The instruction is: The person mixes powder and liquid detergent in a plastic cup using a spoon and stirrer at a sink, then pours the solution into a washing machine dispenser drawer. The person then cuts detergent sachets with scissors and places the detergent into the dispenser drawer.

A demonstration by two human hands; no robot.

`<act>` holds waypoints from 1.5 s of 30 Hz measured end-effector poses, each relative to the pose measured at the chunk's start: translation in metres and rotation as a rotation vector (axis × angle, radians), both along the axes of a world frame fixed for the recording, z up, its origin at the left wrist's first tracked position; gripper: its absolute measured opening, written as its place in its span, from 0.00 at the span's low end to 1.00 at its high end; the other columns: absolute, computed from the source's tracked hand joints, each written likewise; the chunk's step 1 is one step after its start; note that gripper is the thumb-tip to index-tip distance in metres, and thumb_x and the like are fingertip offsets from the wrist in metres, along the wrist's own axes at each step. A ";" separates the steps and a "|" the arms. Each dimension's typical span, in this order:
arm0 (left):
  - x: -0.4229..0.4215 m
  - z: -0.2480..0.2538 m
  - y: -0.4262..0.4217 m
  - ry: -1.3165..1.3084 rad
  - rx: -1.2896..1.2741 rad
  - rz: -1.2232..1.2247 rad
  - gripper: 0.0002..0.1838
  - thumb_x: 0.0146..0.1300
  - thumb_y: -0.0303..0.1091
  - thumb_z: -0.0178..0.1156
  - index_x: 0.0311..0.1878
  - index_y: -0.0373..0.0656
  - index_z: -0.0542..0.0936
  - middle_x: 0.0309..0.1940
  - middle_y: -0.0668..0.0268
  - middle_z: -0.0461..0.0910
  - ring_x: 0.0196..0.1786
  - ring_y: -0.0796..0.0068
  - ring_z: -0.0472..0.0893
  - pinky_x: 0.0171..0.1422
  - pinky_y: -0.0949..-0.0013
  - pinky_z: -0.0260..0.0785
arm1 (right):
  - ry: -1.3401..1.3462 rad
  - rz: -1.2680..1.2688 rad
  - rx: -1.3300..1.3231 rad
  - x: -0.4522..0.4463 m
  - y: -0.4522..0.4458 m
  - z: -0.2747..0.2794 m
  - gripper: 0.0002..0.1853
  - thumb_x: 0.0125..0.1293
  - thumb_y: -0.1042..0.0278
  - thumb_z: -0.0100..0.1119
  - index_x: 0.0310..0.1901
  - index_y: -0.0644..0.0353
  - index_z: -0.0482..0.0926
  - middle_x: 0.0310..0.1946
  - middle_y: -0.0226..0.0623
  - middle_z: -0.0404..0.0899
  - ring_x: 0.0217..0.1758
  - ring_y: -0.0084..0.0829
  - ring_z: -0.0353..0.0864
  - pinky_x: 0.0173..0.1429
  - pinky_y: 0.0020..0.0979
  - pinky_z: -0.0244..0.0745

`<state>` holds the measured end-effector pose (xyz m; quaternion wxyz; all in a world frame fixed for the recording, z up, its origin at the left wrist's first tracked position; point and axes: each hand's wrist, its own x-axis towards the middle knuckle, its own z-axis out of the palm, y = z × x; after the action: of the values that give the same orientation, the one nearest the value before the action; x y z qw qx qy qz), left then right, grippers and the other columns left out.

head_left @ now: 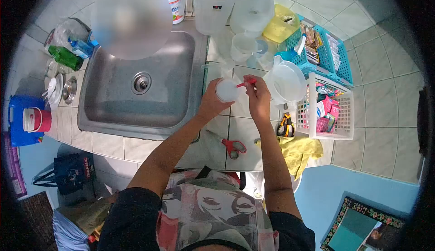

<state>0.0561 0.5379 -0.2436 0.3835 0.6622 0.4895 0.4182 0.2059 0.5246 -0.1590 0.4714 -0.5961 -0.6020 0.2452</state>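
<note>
My left hand (pixel 213 100) is wrapped round a small round whitish container (pixel 228 90) above the tiled counter, right of the sink. Close beside it, my right hand (pixel 257 95) pinches a small red item (pixel 241 84), whose tip is over the container's rim. What the container holds is too pale to make out. Just to the right stands a clear plastic pitcher (pixel 288 82). Red-handled scissors (pixel 234 148) lie on the counter nearer to me, left of my right forearm.
The steel sink (pixel 136 101) lies left. Behind are a large clear jug (pixel 210 13), a round bottle (pixel 252 13) and a yellow container (pixel 281 23). At right are blue baskets (pixel 340 61), a white basket (pixel 346 115), yellow-black scissors (pixel 286 126) and a yellow cloth (pixel 301 151).
</note>
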 end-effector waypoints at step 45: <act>0.175 0.070 -0.560 -0.160 0.127 -1.629 0.45 0.36 0.33 0.77 0.58 0.40 0.61 0.51 0.54 0.71 0.55 0.57 0.73 0.58 0.60 0.67 | 0.004 -1.479 0.019 -0.016 -0.705 0.095 0.06 0.56 0.76 0.55 0.36 0.63 0.76 0.29 0.35 0.77 0.29 0.27 0.76 0.32 0.25 0.72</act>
<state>0.2310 -0.0217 -0.1740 0.5625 0.7986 -0.1981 0.0813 0.1904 -0.1801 -0.0644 0.5197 -0.8415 -0.0442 -0.1408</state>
